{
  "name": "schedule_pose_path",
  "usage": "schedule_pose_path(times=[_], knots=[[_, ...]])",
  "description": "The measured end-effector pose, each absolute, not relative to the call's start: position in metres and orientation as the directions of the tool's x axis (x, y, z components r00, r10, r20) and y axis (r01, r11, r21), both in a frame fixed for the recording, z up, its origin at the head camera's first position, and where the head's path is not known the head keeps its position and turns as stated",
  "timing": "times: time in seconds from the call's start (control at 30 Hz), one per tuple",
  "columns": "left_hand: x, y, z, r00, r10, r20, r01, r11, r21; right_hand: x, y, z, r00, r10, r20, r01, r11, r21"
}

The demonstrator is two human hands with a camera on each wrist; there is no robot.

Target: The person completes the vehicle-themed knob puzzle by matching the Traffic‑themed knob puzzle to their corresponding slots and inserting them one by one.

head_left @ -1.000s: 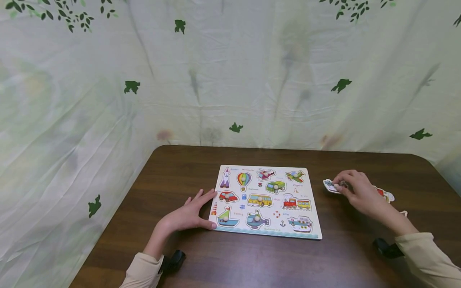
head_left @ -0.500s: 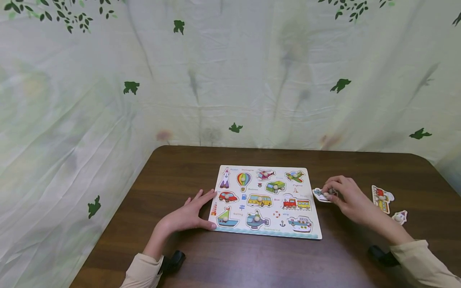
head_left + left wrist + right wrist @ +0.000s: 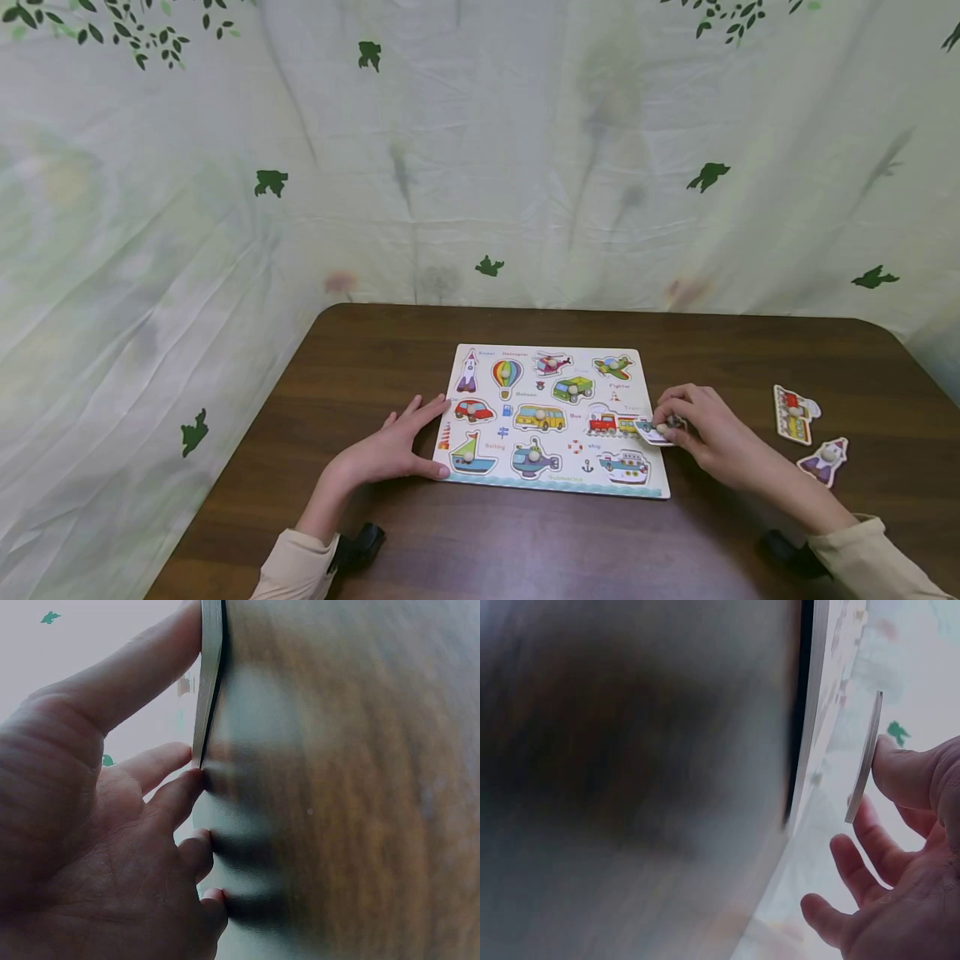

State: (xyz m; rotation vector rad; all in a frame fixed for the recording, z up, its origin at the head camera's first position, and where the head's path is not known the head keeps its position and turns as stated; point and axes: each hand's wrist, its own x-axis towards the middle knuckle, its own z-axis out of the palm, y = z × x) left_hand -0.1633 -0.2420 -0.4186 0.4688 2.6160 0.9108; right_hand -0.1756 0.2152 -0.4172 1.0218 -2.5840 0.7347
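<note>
A white wooden knob puzzle board with vehicle pictures lies on the table. My left hand rests at its left edge, thumb and fingertips against the side, as the left wrist view also shows. My right hand pinches a ship puzzle piece by its knob, over the board's right edge and overlapping the train picture. From the right wrist, the piece shows edge-on, apart from the board. The ship, train and rocket places on the board show no knobs.
A train piece and a rocket piece lie on the brown table to the right of my right hand. Behind the table hangs a pale curtain with leaf prints.
My right hand has carried the ship piece leftward from the right side of the table to over the board's right edge, uncovering the train and rocket pieces. The left hand stays put.
</note>
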Motion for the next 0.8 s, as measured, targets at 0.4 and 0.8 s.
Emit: schedule_pose_path(times=[0.4,0.8], knots=[[-0.163,-0.242,-0.418,-0.893,0.405,-0.197,0.195,0.741,0.642,-0.162,0.195,-0.419,-0.667,-0.615,0.421,-0.745,0.569,-0.349],[-0.163,-0.242,-0.417,-0.889,0.412,-0.2,0.198,0.739,0.644,-0.159,0.18,-0.429,-0.654,-0.665,0.36,-0.756,0.552,-0.352]])
